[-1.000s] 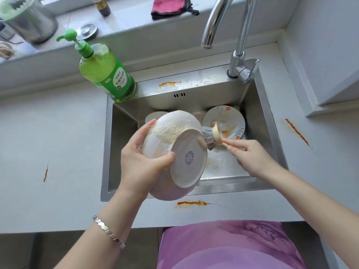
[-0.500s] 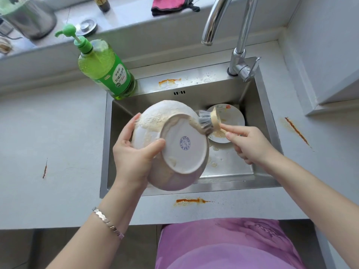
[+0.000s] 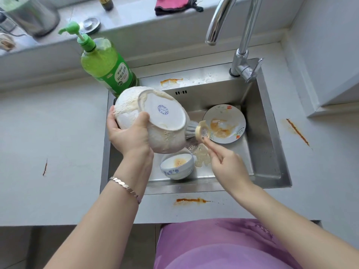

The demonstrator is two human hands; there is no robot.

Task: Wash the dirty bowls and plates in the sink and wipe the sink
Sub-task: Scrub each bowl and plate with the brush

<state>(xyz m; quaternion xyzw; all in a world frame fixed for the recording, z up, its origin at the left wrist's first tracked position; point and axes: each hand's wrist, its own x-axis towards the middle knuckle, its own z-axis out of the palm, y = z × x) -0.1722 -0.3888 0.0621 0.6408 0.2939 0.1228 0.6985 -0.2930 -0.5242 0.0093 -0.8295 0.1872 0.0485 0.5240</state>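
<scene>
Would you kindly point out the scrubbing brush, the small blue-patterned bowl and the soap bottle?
scrubbing brush (image 3: 202, 131), head view, on its wooden head.
small blue-patterned bowl (image 3: 174, 172), head view, on its outer wall.
soap bottle (image 3: 104, 63), head view, on its green body.

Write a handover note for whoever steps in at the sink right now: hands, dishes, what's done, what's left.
Left hand grips the large bowl above the sink, base toward the camera, outside covered in suds.
Right hand holds the brush, bristles against the bowl's side.
Small bowl and plate lie in the sink, both with orange residue.
Done: large bowl's outside soaped.
Left: rinse it, wash the other two, wipe the sink, including the orange smear on its back ledge.
</scene>
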